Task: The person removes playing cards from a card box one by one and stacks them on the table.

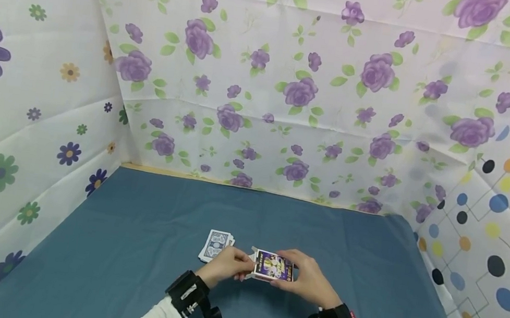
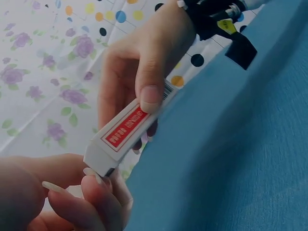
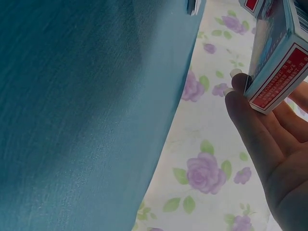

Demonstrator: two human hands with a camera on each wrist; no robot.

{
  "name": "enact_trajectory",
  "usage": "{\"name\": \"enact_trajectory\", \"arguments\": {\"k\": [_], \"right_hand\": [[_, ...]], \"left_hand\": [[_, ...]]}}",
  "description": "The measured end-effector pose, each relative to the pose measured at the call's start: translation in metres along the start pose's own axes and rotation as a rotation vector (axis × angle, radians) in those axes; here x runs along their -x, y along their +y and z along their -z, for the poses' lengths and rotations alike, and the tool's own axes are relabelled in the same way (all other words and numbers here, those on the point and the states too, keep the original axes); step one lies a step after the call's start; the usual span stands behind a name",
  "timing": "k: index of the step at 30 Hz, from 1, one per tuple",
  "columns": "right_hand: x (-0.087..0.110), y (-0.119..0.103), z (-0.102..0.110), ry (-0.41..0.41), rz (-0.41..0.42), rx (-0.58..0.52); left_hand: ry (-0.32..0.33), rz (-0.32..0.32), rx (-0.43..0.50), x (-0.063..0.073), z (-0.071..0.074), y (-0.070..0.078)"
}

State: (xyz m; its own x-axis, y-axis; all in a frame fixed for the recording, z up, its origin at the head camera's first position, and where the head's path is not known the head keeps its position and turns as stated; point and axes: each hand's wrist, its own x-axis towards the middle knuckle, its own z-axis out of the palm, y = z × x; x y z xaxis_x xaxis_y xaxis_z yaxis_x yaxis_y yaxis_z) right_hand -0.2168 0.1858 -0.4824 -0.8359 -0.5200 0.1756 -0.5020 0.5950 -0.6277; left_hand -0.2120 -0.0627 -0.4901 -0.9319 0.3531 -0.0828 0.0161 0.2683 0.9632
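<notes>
A playing-card box [image 1: 273, 266], purple and yellow on its upper face, is held above the blue cloth. My right hand [image 1: 309, 280] grips its right end between thumb and fingers. At the left end, where white flaps stick out, my left hand [image 1: 230, 262] pinches the box's edge with curled fingers. The left wrist view shows the narrow white side of the box [image 2: 108, 144] with a red label, the left fingertips [image 2: 94, 185] at its end. Left of the hands a stack of playing cards [image 1: 216, 245] lies on the cloth, blue-grey patterned backs up.
Blue cloth [image 1: 159, 211] covers the table. A flowered curtain [image 1: 261, 102] hangs behind its back edge, another [image 1: 43, 156] along the left, and a dotted one [image 1: 476, 247] on the right. Both wrists wear black camera straps [image 1: 187, 293].
</notes>
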Motion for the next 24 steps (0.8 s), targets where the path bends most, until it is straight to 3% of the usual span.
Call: {"name": "enact_trajectory", "arguments": {"k": [8,14,24], "right_hand": [[0.001,0.002,0.001,0.014,0.007,0.011],[0.0,0.001,0.003,0.037,0.01,0.041],[0.003,0.001,0.006,0.036,-0.024,0.052]], "left_hand": [[-0.023,0.041,0.073,0.005,0.006,0.006],[-0.014,0.078,0.204,0.01,0.008,0.009],[0.083,0.082,0.283,0.019,0.02,0.005]]}}
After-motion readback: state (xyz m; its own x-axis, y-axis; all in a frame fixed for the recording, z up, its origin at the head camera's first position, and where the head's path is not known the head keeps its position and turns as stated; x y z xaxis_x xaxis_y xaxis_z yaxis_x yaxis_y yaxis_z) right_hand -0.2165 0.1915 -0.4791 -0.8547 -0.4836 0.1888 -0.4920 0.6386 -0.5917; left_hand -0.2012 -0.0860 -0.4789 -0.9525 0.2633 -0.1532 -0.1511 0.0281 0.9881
